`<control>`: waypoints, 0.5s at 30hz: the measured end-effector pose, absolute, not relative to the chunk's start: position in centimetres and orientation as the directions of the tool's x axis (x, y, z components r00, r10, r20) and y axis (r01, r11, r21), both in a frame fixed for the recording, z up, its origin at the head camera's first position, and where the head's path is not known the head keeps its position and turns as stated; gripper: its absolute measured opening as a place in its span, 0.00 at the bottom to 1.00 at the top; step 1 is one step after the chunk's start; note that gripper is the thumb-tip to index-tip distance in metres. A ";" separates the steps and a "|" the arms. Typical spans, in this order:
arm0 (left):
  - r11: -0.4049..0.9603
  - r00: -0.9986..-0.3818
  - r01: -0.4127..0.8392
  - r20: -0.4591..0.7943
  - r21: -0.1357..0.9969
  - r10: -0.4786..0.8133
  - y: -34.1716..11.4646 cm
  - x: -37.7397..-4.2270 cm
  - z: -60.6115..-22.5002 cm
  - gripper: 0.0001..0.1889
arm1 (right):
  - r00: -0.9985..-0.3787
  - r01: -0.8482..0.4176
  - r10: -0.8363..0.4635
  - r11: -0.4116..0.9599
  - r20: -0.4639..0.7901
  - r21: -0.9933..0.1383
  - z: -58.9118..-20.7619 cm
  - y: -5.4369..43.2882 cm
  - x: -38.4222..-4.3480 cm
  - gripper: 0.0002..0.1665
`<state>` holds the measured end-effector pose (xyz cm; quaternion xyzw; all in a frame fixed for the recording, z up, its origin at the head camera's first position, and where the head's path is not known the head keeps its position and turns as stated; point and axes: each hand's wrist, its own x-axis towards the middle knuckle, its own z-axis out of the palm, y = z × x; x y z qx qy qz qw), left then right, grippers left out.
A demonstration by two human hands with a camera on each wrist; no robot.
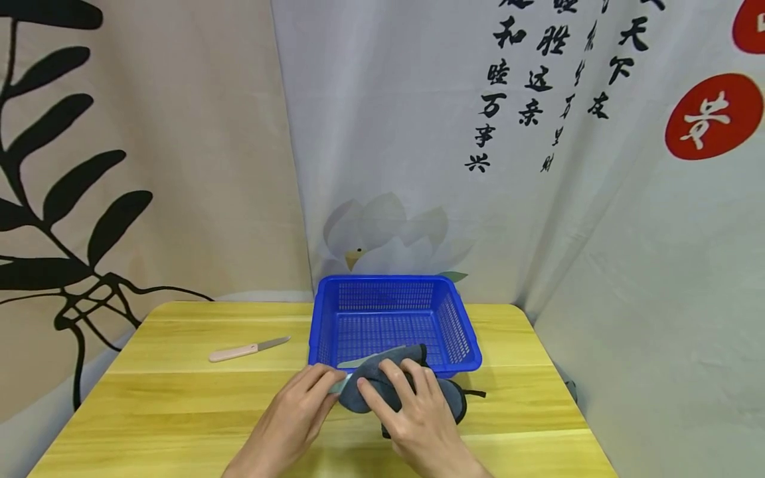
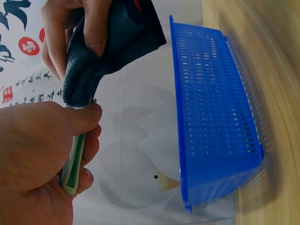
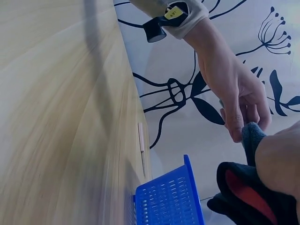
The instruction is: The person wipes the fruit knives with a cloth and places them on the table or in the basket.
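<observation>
My left hand point(image 1: 301, 403) grips a slim tool with a green handle point(image 2: 75, 164). Its other end is hidden in a dark grey-blue cloth point(image 1: 373, 385), so I cannot tell its kind. Around that cloth, thumb and fingers bent, is my right hand point(image 1: 418, 413), just to the right of the left. The cloth has black edging and a hanging loop, and a red patch shows inside its fold in the right wrist view. A pale green strip point(image 1: 364, 359) shows along the cloth's upper edge, overlapping the basket's front rim.
Behind the hands stands a blue plastic basket point(image 1: 323, 312) with mesh walls. On the left of the wooden table point(image 1: 179, 411) lies a small knife point(image 1: 250, 349) with a pale pinkish handle, blade pointing right. A printed curtain point(image 1: 406, 133) hangs behind the table.
</observation>
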<state>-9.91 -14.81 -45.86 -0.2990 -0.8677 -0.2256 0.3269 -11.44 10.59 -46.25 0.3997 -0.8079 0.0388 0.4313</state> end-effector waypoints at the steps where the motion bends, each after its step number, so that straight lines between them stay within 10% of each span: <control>1: 0.719 -0.606 0.667 0.703 0.194 0.372 -14.8 -9.9 -45.9 0.20 | -0.312 -0.677 -0.612 0.680 0.727 0.281 -46.3 10.6 -11.5 0.30; 15: 0.728 -0.588 0.666 0.715 0.162 0.379 -15.2 -10.0 -46.1 0.13 | -0.324 -0.648 -0.576 0.713 0.751 0.267 -46.6 12.5 -12.3 0.31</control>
